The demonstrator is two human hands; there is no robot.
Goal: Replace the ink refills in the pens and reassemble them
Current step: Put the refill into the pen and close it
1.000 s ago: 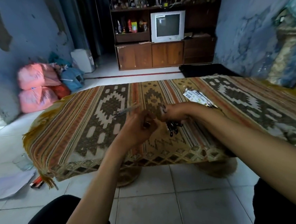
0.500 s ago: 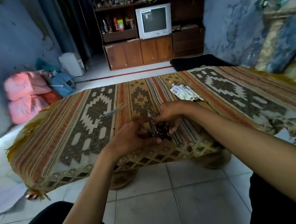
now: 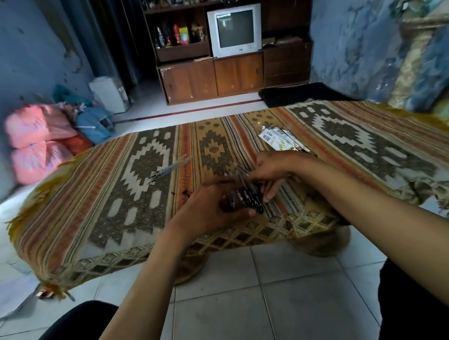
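Note:
A bundle of several black-capped pens (image 3: 247, 194) lies low over the patterned tablecloth (image 3: 130, 202) near the table's front edge. My left hand (image 3: 210, 210) cups the bundle from the left, thumb under the caps. My right hand (image 3: 273, 170) grips the same bundle from the right, fingers curled around the barrels. One clear pen (image 3: 169, 169) lies alone on the cloth to the left. Small black bits (image 3: 184, 192) sit on the cloth beside my left hand. A flat pack of refills (image 3: 282, 138) with white labels lies behind my right hand.
The low table's front edge (image 3: 196, 250) hangs over a white tiled floor (image 3: 252, 299). Pink and blue bags (image 3: 42, 139) are piled at the left wall. A wooden cabinet with a television (image 3: 234, 30) stands at the back. Paper (image 3: 7, 296) lies on the floor at left.
My right hand brought the bundle of pens down toward the cloth, and my left hand moved in to cup it. The single clear pen stayed where it was.

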